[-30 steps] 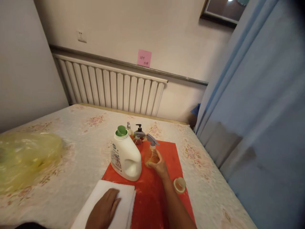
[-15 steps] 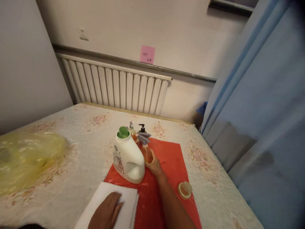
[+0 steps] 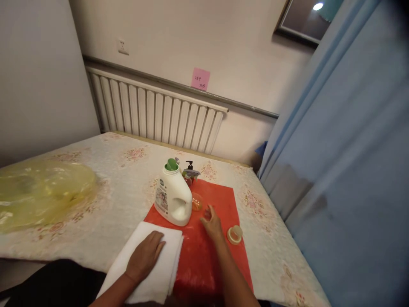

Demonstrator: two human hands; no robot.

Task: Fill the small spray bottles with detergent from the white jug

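"Down at the near edge, left of the grip, what is the left hand (image 3: 145,256) doing?"

"Resting palm down on a folded white towel (image 3: 168,256), fingers loosely stretched, holding nothing that I can see. The grip I mean is the right hand's."

"And how does the right hand (image 3: 211,224) stand?"

"Above the red mat (image 3: 219,196), fingers and thumb curved but well parted, and I see nothing clasped between them. To the right of the grip sits a pale cap (image 3: 235,234)."

"Where is the clear bottle (image 3: 197,201)?"

"Just left of the grip and a little farther off, on the mat, with a gap between. The right hand is clearly the nearer one."

"Which way does its long axis run?"

"I cannot tell; its upper part is too blurred. Left of it stands the white jug (image 3: 174,198), upright, its handle side towards the grip and a green cup (image 3: 171,164) in its mouth. Whether bottle and jug touch is unclear."

"Anything beyond?"

"Past the bottle, farther from the grip, a black pump top (image 3: 189,164) and a grey spray head (image 3: 191,172) show close together; then the radiator (image 3: 153,113) against the wall."
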